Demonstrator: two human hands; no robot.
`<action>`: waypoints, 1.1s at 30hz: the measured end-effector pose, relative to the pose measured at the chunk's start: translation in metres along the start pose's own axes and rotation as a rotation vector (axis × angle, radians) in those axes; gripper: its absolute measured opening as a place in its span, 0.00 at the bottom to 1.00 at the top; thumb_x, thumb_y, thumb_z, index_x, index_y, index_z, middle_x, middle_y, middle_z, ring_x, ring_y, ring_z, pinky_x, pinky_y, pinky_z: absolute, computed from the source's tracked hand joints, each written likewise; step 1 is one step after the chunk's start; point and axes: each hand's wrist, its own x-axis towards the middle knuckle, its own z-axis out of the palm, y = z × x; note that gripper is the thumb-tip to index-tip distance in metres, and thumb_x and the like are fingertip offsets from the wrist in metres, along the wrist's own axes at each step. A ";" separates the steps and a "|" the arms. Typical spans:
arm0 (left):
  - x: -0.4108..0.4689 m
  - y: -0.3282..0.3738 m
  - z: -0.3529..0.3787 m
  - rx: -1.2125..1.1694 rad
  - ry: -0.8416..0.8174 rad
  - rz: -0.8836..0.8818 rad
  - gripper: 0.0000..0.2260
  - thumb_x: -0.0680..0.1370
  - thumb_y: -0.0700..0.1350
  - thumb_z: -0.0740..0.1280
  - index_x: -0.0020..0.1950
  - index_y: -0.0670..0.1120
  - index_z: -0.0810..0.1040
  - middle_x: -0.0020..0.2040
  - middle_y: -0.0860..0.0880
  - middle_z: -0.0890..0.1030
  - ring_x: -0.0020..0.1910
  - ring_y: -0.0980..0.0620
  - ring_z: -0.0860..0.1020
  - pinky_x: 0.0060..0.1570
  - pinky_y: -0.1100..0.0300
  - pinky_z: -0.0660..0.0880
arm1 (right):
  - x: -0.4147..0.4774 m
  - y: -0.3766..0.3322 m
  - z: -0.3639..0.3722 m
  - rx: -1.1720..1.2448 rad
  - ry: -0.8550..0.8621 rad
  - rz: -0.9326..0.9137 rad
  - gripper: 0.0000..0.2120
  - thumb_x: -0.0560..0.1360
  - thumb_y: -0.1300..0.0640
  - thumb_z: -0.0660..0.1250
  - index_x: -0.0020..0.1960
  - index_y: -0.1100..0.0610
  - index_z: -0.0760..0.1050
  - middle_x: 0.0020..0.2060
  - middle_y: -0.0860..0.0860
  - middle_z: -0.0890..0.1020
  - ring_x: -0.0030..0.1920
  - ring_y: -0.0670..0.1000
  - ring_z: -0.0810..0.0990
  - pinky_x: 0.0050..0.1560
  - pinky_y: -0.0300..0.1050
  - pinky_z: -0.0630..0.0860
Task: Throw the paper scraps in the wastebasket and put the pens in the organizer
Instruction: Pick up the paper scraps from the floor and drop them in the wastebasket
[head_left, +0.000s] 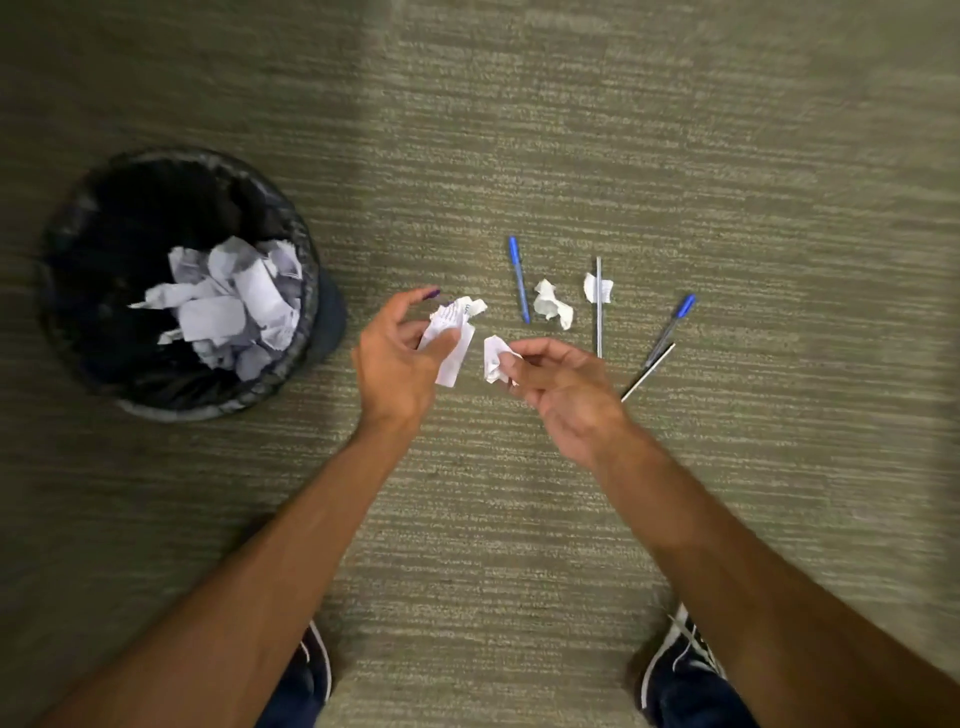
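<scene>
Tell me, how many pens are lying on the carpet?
4. A blue-capped pen left of a paper scrap, a clear one lying over another scrap, and two side by side nearest the right hand.

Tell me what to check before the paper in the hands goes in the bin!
1. Left hand has a grip on its paper scrap: ok.
2. Right hand has a grip on its small scrap: ok, pinched at the fingertips.
3. Wastebasket open with room: ok, papers sit low inside.
4. Hands over the wastebasket: not ok, both are over the carpet to its right.
5. Floor scraps all picked up: not ok, a crumpled scrap and a flat scrap lie by the pens.
6. Organizer ready for the pens: cannot tell, it is not in view.
</scene>
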 end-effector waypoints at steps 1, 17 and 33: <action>0.002 0.006 -0.016 -0.011 0.026 -0.010 0.20 0.73 0.31 0.75 0.64 0.41 0.79 0.40 0.50 0.85 0.35 0.63 0.83 0.38 0.68 0.78 | -0.003 -0.003 0.019 0.002 -0.027 0.015 0.09 0.71 0.71 0.72 0.49 0.64 0.80 0.42 0.54 0.87 0.43 0.51 0.86 0.49 0.44 0.83; 0.046 0.033 -0.196 -0.214 0.491 -0.343 0.04 0.81 0.54 0.61 0.48 0.57 0.73 0.58 0.45 0.81 0.58 0.43 0.81 0.58 0.38 0.79 | 0.004 0.002 0.257 -0.208 -0.132 0.109 0.15 0.82 0.64 0.63 0.67 0.65 0.72 0.56 0.57 0.78 0.56 0.63 0.83 0.60 0.57 0.80; 0.035 0.035 -0.192 -0.359 0.330 -0.347 0.23 0.84 0.61 0.54 0.73 0.51 0.69 0.64 0.47 0.79 0.61 0.48 0.81 0.60 0.45 0.80 | -0.002 0.013 0.252 -0.329 -0.174 0.088 0.18 0.83 0.51 0.60 0.68 0.59 0.75 0.75 0.53 0.68 0.72 0.57 0.69 0.64 0.65 0.75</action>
